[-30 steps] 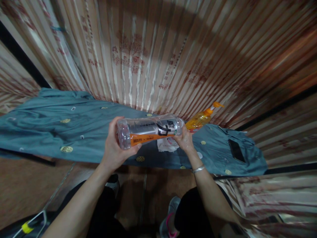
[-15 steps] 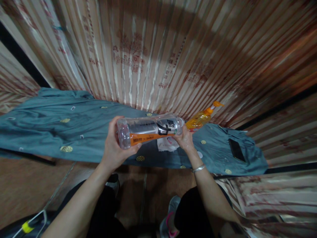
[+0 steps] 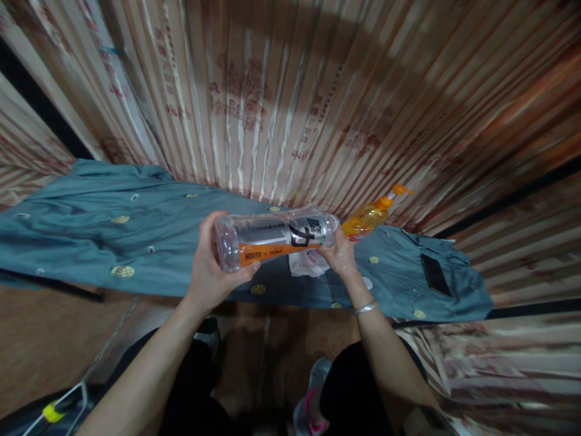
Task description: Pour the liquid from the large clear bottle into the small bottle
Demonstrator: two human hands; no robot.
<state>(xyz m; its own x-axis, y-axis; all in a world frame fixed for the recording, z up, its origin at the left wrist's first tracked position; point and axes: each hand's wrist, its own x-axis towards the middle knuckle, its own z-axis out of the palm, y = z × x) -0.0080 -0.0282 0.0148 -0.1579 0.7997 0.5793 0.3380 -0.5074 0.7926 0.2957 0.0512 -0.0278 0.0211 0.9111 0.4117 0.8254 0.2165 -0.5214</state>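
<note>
A clear plastic bottle (image 3: 276, 237) with an orange and silver label lies sideways in the air between my hands. Around its wide base, at the left end, my left hand (image 3: 215, 266) is closed, thumb along the underside. The narrow neck end is gripped by my right hand (image 3: 339, 253), which wears a silver bracelet at the wrist. Behind the right hand stands a pump bottle (image 3: 367, 219) of yellow liquid with an orange top. A crumpled white tissue or wrapper (image 3: 305, 266) lies below the held bottle, partly hidden by it.
A narrow table covered with a blue-green cloth (image 3: 167, 242) runs across the view. A black phone (image 3: 434, 275) lies near its right end. Striped curtains (image 3: 281, 109) hang behind it. My legs and shoes are below, and a black object with a yellow clip (image 3: 52, 413) is bottom left.
</note>
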